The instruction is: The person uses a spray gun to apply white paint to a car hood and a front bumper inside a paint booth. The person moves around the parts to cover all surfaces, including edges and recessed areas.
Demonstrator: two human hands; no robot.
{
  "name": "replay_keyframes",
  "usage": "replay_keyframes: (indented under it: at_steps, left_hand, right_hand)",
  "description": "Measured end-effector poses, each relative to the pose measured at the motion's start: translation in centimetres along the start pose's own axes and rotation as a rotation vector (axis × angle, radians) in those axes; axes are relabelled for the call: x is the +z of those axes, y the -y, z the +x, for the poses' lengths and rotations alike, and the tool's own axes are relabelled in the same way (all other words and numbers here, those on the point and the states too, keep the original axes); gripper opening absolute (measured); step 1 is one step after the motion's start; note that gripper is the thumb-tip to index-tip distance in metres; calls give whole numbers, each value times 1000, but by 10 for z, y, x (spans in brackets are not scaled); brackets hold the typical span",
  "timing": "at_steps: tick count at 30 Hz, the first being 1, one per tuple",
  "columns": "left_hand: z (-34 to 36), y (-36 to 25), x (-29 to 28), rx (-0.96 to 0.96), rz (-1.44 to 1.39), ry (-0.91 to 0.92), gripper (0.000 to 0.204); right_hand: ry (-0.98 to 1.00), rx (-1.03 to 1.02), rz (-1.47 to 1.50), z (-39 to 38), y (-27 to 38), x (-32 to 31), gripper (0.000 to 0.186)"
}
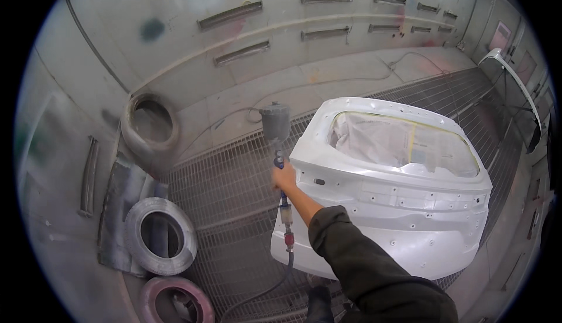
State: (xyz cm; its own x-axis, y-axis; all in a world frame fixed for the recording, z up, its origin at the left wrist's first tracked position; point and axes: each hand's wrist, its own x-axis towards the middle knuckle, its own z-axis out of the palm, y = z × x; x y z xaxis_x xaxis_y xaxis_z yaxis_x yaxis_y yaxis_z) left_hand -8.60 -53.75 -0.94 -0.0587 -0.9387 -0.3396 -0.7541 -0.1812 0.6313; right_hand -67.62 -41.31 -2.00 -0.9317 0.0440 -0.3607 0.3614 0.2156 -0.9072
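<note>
My right hand (284, 175) is closed around the grip of a paint spray gun (275, 124), held out in front of me with its grey cup on top. Below the fist hang a small clear filter and a red coupling, from which an air hose (287, 270) runs down toward the floor. Just right of the gun stands a white car tailgate (351, 182). Its window opening is masked with translucent sheeting (404, 144) edged by yellow tape. The gun is level with the tailgate's left edge. Any trigger finger is hidden. My left hand is out of sight.
Metal grating (228, 217) covers the floor. Along the left wall are a grey overspray-coated tyre (149, 127), a whitish tyre (133, 229) and a reddish tyre (149, 302). Another hose (328, 81) trails across the far floor. A white curved panel (515, 77) stands at the far right.
</note>
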Motion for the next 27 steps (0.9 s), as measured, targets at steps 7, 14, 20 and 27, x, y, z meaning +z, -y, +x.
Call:
replay_keyframes:
  at_steps: [7,14,20,27]
  left_hand:
    - [-18,-13,-2,105,98,42,15]
    - [-72,-15,47,484,122,381,25]
    - [-167,-12,118,410,139,1024,9]
    - [-359,-56,149,829,483,1429,17]
  right_hand:
    - [-53,-27,123,-45,-9,-84,62]
    - [-83,174,212,-151,-8,-301,24]
    - [-107,254,112,-200,-63,-512,39]
    - [-380,204,88,-238,-144,-743,20]
